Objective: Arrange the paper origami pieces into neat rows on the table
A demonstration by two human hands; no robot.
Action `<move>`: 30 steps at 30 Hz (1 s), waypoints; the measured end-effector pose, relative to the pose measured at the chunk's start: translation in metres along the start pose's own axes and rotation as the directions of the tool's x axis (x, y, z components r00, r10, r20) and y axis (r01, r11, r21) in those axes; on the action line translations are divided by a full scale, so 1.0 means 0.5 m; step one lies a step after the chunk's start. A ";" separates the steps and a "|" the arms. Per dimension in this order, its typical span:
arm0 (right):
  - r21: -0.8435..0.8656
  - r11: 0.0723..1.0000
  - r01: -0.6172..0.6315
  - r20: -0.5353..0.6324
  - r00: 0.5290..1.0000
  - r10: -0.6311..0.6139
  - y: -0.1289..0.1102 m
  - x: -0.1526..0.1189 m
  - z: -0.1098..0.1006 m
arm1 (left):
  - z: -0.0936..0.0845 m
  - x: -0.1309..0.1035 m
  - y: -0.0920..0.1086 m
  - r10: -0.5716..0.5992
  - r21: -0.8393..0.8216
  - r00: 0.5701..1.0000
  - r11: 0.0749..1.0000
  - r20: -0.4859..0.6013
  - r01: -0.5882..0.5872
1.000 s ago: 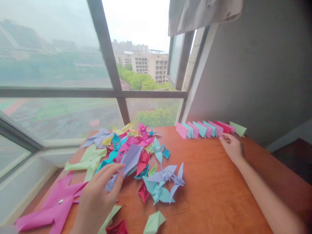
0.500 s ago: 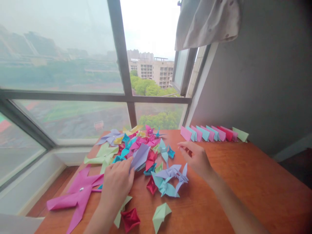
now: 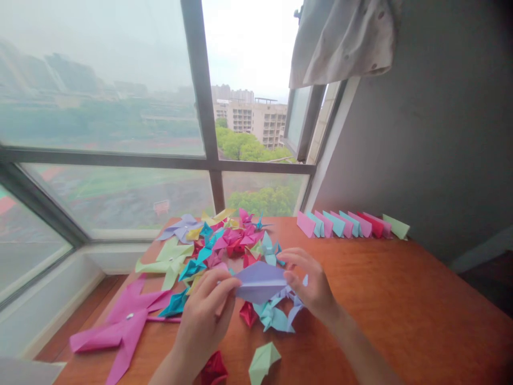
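Note:
A folded purple paper [image 3: 262,278], diamond-shaped with a crease along its length, is held level above the table. My left hand [image 3: 210,307] pinches its left end between thumb and fingers. At the opposite tip is my right hand [image 3: 310,283], its thumb against the paper and its fingers curled above. Beneath and behind the sheet lie folded paper pieces, among them a light blue one [image 3: 274,316] and a dark red one [image 3: 248,314]. Closer to me are a pale green folded piece [image 3: 263,362] and a red one [image 3: 214,369].
Left on the wooden table [image 3: 401,305] lie a large pink pinwheel [image 3: 130,321], a green pinwheel [image 3: 170,259] and a purple pinwheel [image 3: 182,227]. A row of folded cards [image 3: 339,224] stands at the back right. Beyond the table is a window [image 3: 256,166].
The purple paper has come right and turned from a steep slant to nearly level. My right hand has moved left and down to its right tip.

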State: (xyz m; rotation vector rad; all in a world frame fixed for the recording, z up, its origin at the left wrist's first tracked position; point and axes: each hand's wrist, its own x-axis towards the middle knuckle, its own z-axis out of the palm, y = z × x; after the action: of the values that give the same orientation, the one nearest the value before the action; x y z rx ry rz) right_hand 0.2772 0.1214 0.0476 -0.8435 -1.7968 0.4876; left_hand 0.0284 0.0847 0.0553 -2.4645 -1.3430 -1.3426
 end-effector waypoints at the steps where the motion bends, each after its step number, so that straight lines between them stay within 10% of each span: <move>1: 0.020 0.999 0.037 0.016 0.999 -0.038 -0.007 0.001 -0.002 | 0.001 -0.001 0.005 0.003 -0.026 1.000 1.000 0.001 -0.003; 30: -0.330 0.877 0.350 0.179 0.935 -0.306 -0.030 -0.008 0.023 | 0.008 -0.003 0.002 -0.128 -0.163 0.992 0.978 0.017 0.130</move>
State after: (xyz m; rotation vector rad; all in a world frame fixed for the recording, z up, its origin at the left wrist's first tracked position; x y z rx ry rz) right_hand 0.2625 0.1091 0.0510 -0.7377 -2.1293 -0.0161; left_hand 0.0315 0.0846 0.0523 -2.5241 -1.4741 -1.5328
